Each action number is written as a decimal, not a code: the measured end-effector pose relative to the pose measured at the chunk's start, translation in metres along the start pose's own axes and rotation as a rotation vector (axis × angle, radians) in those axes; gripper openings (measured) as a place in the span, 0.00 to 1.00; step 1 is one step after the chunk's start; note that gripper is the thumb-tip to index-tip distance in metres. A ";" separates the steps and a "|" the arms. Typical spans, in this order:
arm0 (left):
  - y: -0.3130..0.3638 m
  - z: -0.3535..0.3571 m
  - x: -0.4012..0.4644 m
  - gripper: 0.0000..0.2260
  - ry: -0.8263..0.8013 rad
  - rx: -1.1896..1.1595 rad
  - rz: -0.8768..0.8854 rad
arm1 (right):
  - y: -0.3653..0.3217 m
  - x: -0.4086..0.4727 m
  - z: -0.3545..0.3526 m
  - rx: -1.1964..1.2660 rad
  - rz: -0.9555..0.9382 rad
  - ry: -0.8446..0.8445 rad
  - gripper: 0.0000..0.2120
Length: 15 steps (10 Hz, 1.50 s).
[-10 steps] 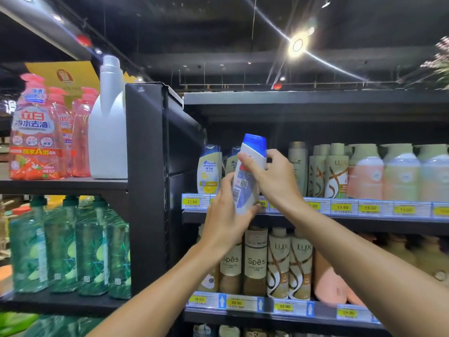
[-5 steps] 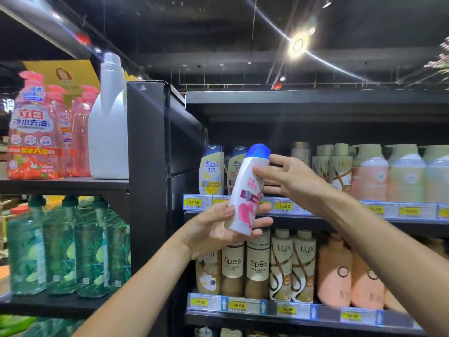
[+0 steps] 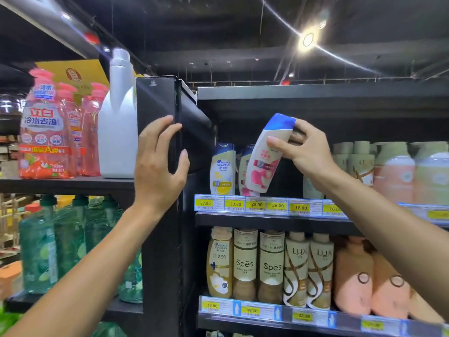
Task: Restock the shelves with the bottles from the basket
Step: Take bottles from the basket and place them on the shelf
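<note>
The right hand (image 3: 307, 152) is gripping a white blue-capped shampoo bottle (image 3: 268, 154), tilted above the black upper shelf (image 3: 272, 221). The left hand (image 3: 159, 166), fingers spread, is resting against the black shelf upright (image 3: 160, 103).

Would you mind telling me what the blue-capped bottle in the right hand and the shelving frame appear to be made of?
The white blue-capped shampoo bottle in the right hand looks like glossy opaque plastic, going by its soft sheen and moulded curves. The black shelving frame is probably painted metal: thin, flat panels with a dull reflection.
</note>
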<state>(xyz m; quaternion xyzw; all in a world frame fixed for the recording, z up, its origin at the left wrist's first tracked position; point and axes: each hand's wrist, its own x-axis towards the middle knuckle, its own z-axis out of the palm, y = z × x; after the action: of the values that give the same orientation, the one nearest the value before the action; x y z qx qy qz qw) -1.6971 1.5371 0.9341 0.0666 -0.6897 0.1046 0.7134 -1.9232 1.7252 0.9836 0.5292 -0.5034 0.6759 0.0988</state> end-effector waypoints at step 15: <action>-0.034 0.013 -0.023 0.28 -0.089 0.134 0.059 | 0.067 -0.010 0.037 -0.670 0.250 -0.208 0.17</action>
<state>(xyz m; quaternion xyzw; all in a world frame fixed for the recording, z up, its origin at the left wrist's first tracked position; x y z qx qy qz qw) -1.7021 1.4998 0.9134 0.0984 -0.7139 0.1683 0.6726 -1.9408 1.6678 0.9346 0.4679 -0.7648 0.4229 0.1315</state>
